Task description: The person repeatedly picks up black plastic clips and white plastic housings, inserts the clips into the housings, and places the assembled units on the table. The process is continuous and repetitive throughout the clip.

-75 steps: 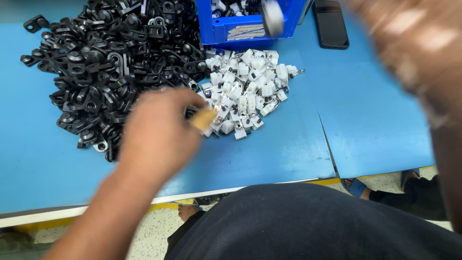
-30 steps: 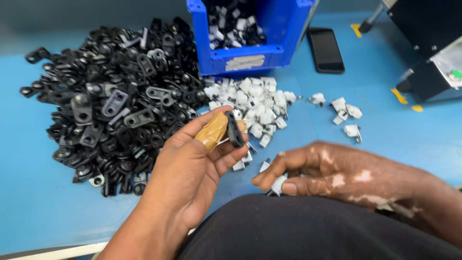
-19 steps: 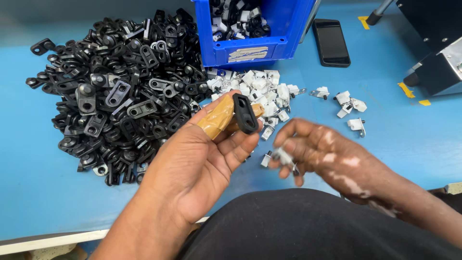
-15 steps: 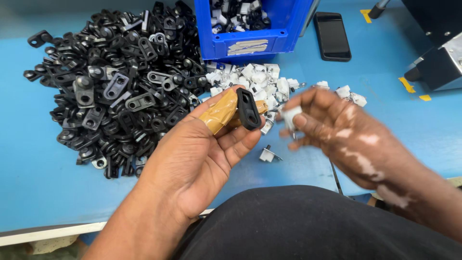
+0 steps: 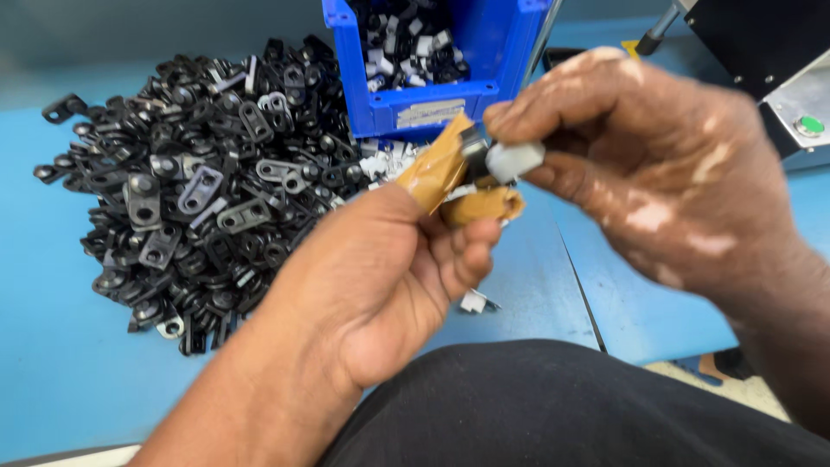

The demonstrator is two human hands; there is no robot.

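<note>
**Blue desk: white clip met with black clamp above the near edge**

Blue desk (image 5: 60, 380) under both hands, seen from above, dark-clothed lap along its near edge.

White plastic clip (image 5: 515, 160) pinched between thumb and fingertips of right hand (image 5: 657, 164), held in the air above the desk, right of centre. Pressed against a small black clamp piece (image 5: 473, 144); exact seating of one on the other blurred, cannot tell.

Black clamp piece gripped by left hand (image 5: 380, 277) between thumb and forefinger, both wrapped in tan tape (image 5: 441, 173). Remaining left fingers curled in toward the palm. Both hands closed on their parts, touching at the fingertips.

Below the hands, one loose white clip (image 5: 475, 302) lying on the desk close to the near edge. More white clips (image 5: 385, 163) partly hidden behind the left thumb, just in front of the bin.

Blue plastic bin (image 5: 415, 104) at the far edge, centre, holding mixed black and white parts. Large heap of black clamps (image 5: 199, 190) spread over the far left half of the desk, touching the bin's left side.

Grey machine housing (image 5: 800, 112) with a green button (image 5: 809, 125) at the far right corner.
</note>
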